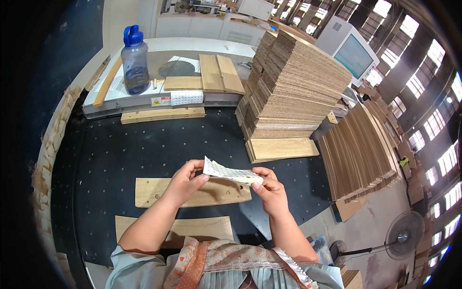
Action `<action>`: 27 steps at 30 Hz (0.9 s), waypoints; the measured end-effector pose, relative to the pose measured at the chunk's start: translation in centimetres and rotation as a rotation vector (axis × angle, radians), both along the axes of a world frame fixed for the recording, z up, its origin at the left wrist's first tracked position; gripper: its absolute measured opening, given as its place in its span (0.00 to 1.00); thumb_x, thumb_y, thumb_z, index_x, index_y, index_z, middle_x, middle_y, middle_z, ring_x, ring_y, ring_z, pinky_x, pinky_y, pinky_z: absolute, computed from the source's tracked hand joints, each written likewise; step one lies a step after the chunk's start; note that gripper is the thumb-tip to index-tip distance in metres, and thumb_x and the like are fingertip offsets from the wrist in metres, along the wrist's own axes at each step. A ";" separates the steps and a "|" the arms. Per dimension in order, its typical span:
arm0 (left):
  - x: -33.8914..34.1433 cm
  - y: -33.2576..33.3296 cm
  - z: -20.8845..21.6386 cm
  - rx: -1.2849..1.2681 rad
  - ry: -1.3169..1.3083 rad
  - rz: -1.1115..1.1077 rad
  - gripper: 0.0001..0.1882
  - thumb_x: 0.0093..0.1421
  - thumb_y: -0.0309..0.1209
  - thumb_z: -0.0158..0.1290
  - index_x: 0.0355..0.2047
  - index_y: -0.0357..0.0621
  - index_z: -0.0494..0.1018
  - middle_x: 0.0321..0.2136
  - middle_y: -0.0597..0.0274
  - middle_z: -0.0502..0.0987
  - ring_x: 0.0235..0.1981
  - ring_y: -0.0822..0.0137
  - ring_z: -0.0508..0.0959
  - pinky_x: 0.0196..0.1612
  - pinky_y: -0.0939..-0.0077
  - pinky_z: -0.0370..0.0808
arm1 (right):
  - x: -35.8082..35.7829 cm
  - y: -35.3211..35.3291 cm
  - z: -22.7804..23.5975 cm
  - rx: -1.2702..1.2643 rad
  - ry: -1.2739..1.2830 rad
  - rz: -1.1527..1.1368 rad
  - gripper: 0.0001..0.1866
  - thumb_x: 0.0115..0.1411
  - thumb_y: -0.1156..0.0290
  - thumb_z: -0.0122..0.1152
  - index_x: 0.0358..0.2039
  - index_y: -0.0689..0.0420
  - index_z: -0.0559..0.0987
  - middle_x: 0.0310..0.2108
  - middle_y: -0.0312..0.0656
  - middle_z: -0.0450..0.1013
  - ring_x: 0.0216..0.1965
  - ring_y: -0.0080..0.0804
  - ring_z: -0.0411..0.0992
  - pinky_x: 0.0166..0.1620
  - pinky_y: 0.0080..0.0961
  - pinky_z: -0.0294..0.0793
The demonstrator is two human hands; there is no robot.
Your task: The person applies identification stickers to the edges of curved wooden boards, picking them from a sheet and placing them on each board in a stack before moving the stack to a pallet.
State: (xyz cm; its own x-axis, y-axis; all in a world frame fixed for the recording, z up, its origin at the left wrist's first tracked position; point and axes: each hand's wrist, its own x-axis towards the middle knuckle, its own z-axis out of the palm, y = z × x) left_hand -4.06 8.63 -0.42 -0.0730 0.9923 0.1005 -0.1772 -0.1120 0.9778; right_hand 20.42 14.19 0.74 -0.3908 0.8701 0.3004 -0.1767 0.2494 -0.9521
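Between both hands I hold a small sheet of white stickers (231, 173) with rows of dark marks, its left end curling up. My left hand (186, 181) pinches one end between thumb and fingers. At the other end, my right hand (270, 189) grips the sheet the same way. Just beneath them a wooden board (163, 192) with small round holes lies on the black table (110, 159) dotted with pale studs. Closer to my body, a second wooden board (202, 229) is partly covered by my left forearm.
A tall stack of chipboard panels (293, 82) rises at the back right, with another panel stack (358, 154) beyond the table's right edge. On the white machine ledge stand a blue water bottle (135, 62) and several boards (211, 72). A fan (403, 236) is at lower right.
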 end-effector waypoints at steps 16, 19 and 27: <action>1.9 3.8 -0.3 0.096 -0.064 -0.191 0.10 0.58 0.26 0.49 0.39 0.33 0.70 0.34 0.60 0.77 0.37 0.73 0.75 0.44 0.78 0.69 | 2.5 -0.4 -0.7 -0.056 -0.347 -0.159 0.10 0.60 0.67 0.54 0.26 0.61 0.71 0.22 0.35 0.64 0.27 0.19 0.60 0.31 0.19 0.64; 2.2 4.1 0.0 0.174 -0.123 -0.246 0.17 0.57 0.26 0.50 0.46 0.32 0.65 0.41 0.56 0.74 0.42 0.70 0.74 0.47 0.76 0.68 | 2.1 -0.5 -2.0 -0.065 -0.274 -0.173 0.10 0.61 0.67 0.52 0.28 0.61 0.69 0.22 0.35 0.65 0.27 0.18 0.60 0.32 0.19 0.64; 4.1 3.6 -0.2 0.172 -0.190 -0.234 0.38 0.50 0.13 0.47 0.61 0.39 0.45 0.49 0.51 0.68 0.53 0.62 0.68 0.55 0.68 0.63 | 0.3 0.2 -2.3 -0.087 -0.009 -0.210 0.09 0.63 0.69 0.48 0.39 0.62 0.69 0.35 0.36 0.71 0.38 0.19 0.67 0.43 0.19 0.67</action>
